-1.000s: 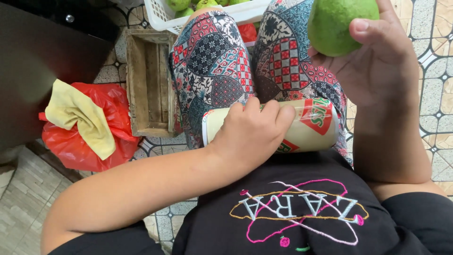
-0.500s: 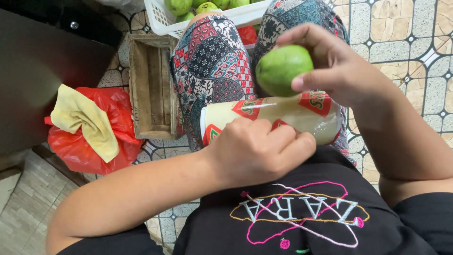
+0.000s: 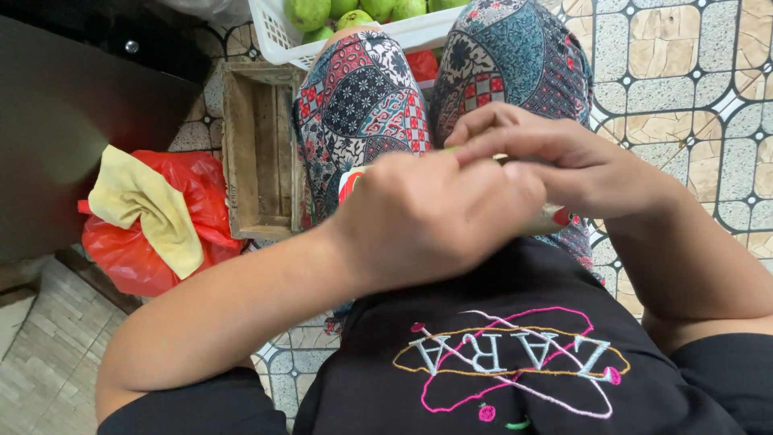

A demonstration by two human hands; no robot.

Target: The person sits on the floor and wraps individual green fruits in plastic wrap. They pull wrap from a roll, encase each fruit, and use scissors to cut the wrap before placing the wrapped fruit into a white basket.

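I sit with patterned trousers (image 3: 362, 105) on my knees and both hands meet over my lap. My left hand (image 3: 435, 217) is closed on top of a cream roll with red and green print (image 3: 349, 182), which lies across my thighs and shows only at its ends. My right hand (image 3: 555, 161) presses against the left from the right, fingers curled. Only a thin green sliver of the round green fruit (image 3: 475, 150) shows between the fingers; the rest is hidden.
A white plastic basket (image 3: 274, 36) of green fruits stands beyond my knees. To the left lie a small wooden crate (image 3: 258, 153), a red plastic bag (image 3: 137, 250) with a yellow cloth (image 3: 145, 201) on it, and dark furniture (image 3: 64, 113). Patterned floor tiles (image 3: 684, 80) lie to the right.
My right hand has brought the green fruit down from in front of the knees to the left hand on the roll. The hands now cover the fruit and most of the roll.
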